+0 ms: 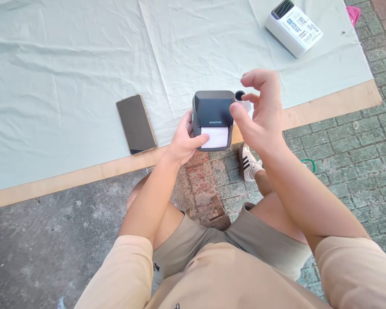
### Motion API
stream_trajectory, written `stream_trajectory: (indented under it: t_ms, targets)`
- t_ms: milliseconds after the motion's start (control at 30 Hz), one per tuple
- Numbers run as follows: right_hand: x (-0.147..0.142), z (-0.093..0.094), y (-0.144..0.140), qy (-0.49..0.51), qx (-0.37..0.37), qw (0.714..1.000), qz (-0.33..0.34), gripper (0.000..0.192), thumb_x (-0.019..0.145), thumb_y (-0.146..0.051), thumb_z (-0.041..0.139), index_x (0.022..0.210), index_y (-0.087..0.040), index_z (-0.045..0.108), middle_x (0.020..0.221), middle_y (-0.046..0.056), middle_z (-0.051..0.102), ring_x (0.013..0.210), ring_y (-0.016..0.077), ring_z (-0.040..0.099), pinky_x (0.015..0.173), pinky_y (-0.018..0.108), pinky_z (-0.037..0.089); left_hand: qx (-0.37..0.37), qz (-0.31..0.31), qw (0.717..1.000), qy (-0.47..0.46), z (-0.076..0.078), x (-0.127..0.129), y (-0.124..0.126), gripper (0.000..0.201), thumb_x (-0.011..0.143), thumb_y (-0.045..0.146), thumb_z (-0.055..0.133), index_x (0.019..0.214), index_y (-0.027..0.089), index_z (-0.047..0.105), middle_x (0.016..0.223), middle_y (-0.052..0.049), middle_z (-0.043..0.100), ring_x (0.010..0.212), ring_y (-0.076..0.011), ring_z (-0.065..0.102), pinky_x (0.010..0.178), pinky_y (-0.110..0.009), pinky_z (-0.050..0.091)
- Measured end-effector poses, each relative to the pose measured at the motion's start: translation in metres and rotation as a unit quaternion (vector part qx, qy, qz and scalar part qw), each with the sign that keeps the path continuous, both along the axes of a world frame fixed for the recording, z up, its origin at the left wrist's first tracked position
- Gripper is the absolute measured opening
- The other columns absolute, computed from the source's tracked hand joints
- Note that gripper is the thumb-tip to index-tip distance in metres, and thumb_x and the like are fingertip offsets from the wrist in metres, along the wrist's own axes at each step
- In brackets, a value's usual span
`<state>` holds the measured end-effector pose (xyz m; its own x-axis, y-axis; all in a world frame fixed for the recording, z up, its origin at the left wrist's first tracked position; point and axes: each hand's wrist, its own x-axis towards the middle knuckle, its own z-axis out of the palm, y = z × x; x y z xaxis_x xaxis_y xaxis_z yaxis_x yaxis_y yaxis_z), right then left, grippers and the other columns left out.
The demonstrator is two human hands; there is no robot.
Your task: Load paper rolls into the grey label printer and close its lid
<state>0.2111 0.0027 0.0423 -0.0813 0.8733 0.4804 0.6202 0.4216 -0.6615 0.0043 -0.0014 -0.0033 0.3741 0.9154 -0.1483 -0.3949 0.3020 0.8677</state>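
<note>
My left hand [188, 139] grips a small dark portable printer [214, 109] by its left side, at the table's front edge. The thumb lies on a white paper [219, 136] at the printer's lower front. Beside the printer's right side is a small white roll-like thing with a round black centre [239, 96]. My right hand [260, 111] is raised over that side, thumb and fingers apart. One bent finger overlaps the roll-like thing; I cannot tell whether it touches. A phone [137, 124] with a dark screen lies left of my left hand.
A white box [294, 28] with printed markings stands at the back right of the cloth-covered table [83, 64]. The table's bare wooden edge [331, 105] runs in front. Below are my legs, a wooden stool [215, 214] and brick paving [350, 171]. Something pink [353, 15] shows beyond the far right corner.
</note>
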Motion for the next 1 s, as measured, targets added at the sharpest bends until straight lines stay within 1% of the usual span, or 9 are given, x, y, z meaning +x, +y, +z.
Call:
stream_trajectory:
  t_ms: [100, 233, 333, 433, 533, 633, 767, 900, 1000]
  targets:
    - [-0.005, -0.002, -0.003, 0.033, -0.085, 0.995, 0.047, 0.054, 0.106, -0.055, 0.063, 0.152, -0.035, 0.045, 0.156, 0.012, 0.059, 0.144, 0.0317, 0.062, 0.111, 0.052, 0.061, 0.004, -0.001, 1.000, -0.028, 0.001, 0.000, -0.001, 0.077, 0.069, 0.065, 0.097, 0.128, 0.028, 0.062, 0.131, -0.010, 0.080, 0.143, -0.0404, 0.070, 0.104, -0.047, 0.068]
    - [-0.010, 0.000, -0.009, 0.035, -0.158, 0.982, 0.096, 0.071, 0.100, -0.047, 0.074, 0.160, -0.037, 0.039, 0.150, 0.012, 0.064, 0.123, 0.0293, 0.073, 0.100, 0.048, 0.067, 0.007, 0.022, 0.999, -0.043, 0.000, 0.001, -0.002, 0.073, 0.076, 0.077, 0.087, 0.122, 0.025, 0.069, 0.138, -0.012, 0.078, 0.159, -0.0416, 0.057, 0.117, -0.050, 0.063]
    - [-0.013, 0.007, -0.011, 0.042, -0.178, 0.977, 0.109, 0.073, 0.097, -0.044, 0.077, 0.160, -0.038, 0.041, 0.146, 0.010, 0.066, 0.108, 0.0262, 0.077, 0.089, 0.044, 0.069, 0.021, 0.044, 0.998, -0.033, -0.002, 0.002, -0.003, 0.067, 0.079, 0.076, 0.086, 0.121, 0.026, 0.071, 0.142, -0.009, 0.077, 0.161, -0.0386, 0.055, 0.120, -0.048, 0.062]
    - [-0.015, 0.013, -0.010, 0.048, -0.176, 0.976, 0.118, 0.072, 0.094, -0.042, 0.079, 0.157, -0.037, 0.044, 0.148, 0.009, 0.064, 0.110, 0.0256, 0.077, 0.087, 0.042, 0.069, 0.026, 0.048, 0.998, -0.042, -0.001, 0.003, -0.003, 0.061, 0.084, 0.075, 0.081, 0.120, 0.027, 0.072, 0.142, -0.006, 0.078, 0.159, -0.0370, 0.058, 0.118, -0.048, 0.063]
    - [-0.016, 0.015, -0.007, 0.051, -0.181, 0.973, 0.131, 0.073, 0.093, -0.043, 0.079, 0.157, -0.036, 0.043, 0.151, 0.009, 0.062, 0.112, 0.0254, 0.076, 0.089, 0.043, 0.069, 0.015, 0.044, 0.996, -0.078, 0.002, 0.003, -0.002, 0.053, 0.091, 0.074, 0.070, 0.111, 0.025, 0.073, 0.128, -0.006, 0.084, 0.158, -0.0358, 0.059, 0.121, -0.050, 0.060]
    - [-0.014, 0.013, -0.003, 0.022, -0.164, 0.979, 0.118, 0.063, 0.098, -0.046, 0.073, 0.155, -0.034, 0.047, 0.149, 0.009, 0.066, 0.120, 0.0274, 0.074, 0.103, 0.048, 0.066, -0.011, 0.047, 0.996, -0.076, 0.002, 0.002, 0.001, 0.043, 0.099, 0.066, 0.062, 0.110, 0.026, 0.072, 0.112, -0.004, 0.086, 0.158, -0.0354, 0.058, 0.125, -0.051, 0.056]
    - [-0.003, 0.010, 0.004, -0.022, -0.096, 0.991, 0.086, 0.046, 0.104, -0.052, 0.065, 0.146, -0.033, 0.058, 0.150, 0.011, 0.067, 0.144, 0.0345, 0.062, 0.123, 0.058, 0.053, -0.060, 0.061, 0.995, -0.055, -0.002, 0.000, 0.005, 0.034, 0.104, 0.057, 0.059, 0.115, 0.027, 0.071, 0.119, -0.002, 0.085, 0.149, -0.0354, 0.066, 0.120, -0.053, 0.058]
    - [0.020, 0.008, 0.008, 0.005, -0.029, 0.999, 0.025, 0.030, 0.107, -0.048, 0.054, 0.133, -0.035, 0.063, 0.136, 0.009, 0.071, 0.130, 0.0333, 0.069, 0.111, 0.057, 0.057, -0.094, 0.104, 0.985, -0.100, -0.006, 0.000, 0.010, 0.027, 0.107, 0.046, 0.057, 0.109, 0.025, 0.074, 0.120, -0.002, 0.084, 0.139, -0.0269, 0.073, 0.114, -0.044, 0.062]
    - [0.031, 0.009, 0.006, -0.008, 0.000, 1.000, 0.015, 0.031, 0.103, -0.051, 0.057, 0.129, -0.034, 0.061, 0.130, 0.009, 0.070, 0.117, 0.0320, 0.071, 0.098, 0.054, 0.060, -0.118, 0.117, 0.981, -0.100, -0.007, 0.000, 0.013, 0.022, 0.105, 0.041, 0.060, 0.105, 0.024, 0.075, 0.112, -0.002, 0.084, 0.133, -0.0265, 0.076, 0.108, -0.041, 0.065]
